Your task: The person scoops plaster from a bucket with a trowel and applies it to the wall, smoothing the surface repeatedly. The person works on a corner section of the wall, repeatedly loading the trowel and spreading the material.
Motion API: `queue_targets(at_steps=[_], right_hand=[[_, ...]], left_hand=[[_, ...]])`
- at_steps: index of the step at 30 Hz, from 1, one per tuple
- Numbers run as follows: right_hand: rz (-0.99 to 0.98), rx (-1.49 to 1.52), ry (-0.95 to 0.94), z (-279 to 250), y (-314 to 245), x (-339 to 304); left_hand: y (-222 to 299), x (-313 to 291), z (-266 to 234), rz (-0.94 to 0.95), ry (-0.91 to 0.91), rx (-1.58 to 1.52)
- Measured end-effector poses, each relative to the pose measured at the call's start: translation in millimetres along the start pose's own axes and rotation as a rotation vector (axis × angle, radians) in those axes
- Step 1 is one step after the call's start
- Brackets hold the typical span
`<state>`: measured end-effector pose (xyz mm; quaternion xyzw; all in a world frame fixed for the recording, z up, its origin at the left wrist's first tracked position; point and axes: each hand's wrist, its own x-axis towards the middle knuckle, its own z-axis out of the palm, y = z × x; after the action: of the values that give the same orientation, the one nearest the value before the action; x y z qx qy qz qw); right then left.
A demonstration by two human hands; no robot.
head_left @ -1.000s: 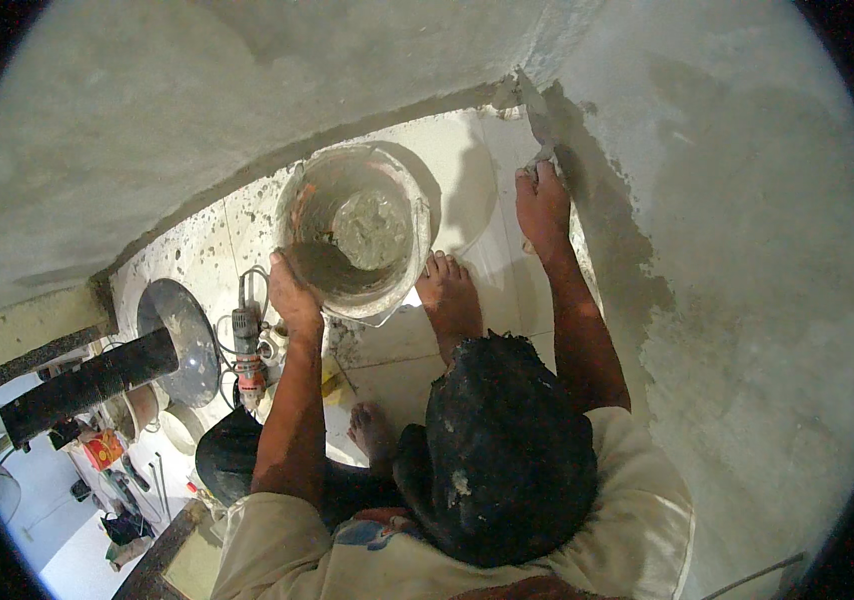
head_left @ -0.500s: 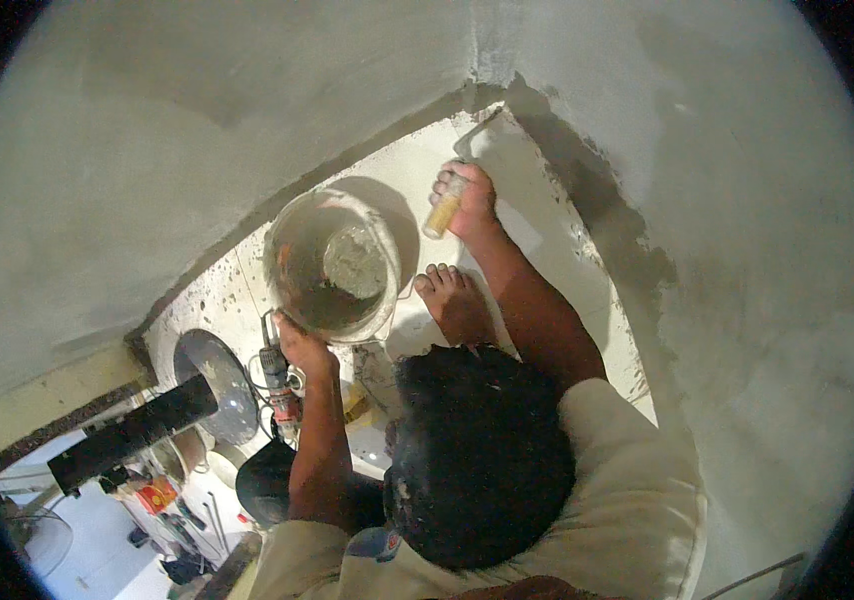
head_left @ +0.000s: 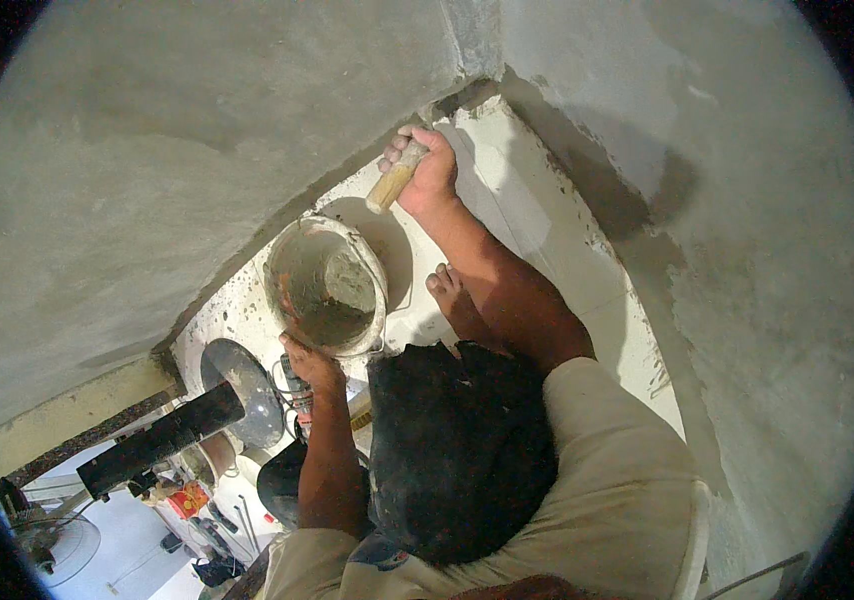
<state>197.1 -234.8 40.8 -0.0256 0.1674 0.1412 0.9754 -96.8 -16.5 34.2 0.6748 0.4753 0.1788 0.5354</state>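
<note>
My right hand (head_left: 425, 170) is wrapped round the pale wooden handle of a trowel (head_left: 389, 190), close to the foot of the left wall and beyond the bucket. The hand mostly hides the blade. With my left hand (head_left: 313, 362) I grip the near rim of a mortar-smeared bucket (head_left: 380, 300). Wet grey mortar (head_left: 349, 280) lies inside it, and smears coat its inner wall. The bucket stands on the white, spattered floor.
Two grey plastered walls (head_left: 177, 160) (head_left: 747, 250) meet in the far corner. My bare foot (head_left: 457, 298) is right of the bucket. To the left are a round dark base with a black post (head_left: 162, 437), a power tool (head_left: 299, 395), and several loose tools.
My right hand has carried the trowel leftward and farther away, from the floor near the corner to the left wall's foot. My left hand stays at the bucket's rim.
</note>
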Motion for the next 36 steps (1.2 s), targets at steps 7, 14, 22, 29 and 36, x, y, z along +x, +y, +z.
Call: queue_targets(at_steps=[7,14,22,29,36], right_hand=[[-0.037,-0.094,0.226,-23.5,-25.2,23.4],[-0.09,-0.236,0.157,4.3,-11.8,4.5],[-0.057,-0.185,0.282,-17.3,-29.2,31.9],[-0.054,-0.125,0.234,-15.4,-16.6,15.6],[-0.046,-0.087,0.234,-26.3,-30.2,41.6]], left_hand=[[9.4,-9.3,17.9,0.032,-0.005,0.077],[-0.2,2.9,0.6,-0.039,0.027,-0.004],[-6.2,4.3,3.6,0.019,-0.015,0.062],[5.0,-7.0,7.1,0.059,0.013,0.046],[6.2,-8.3,14.4,0.027,0.079,0.09]])
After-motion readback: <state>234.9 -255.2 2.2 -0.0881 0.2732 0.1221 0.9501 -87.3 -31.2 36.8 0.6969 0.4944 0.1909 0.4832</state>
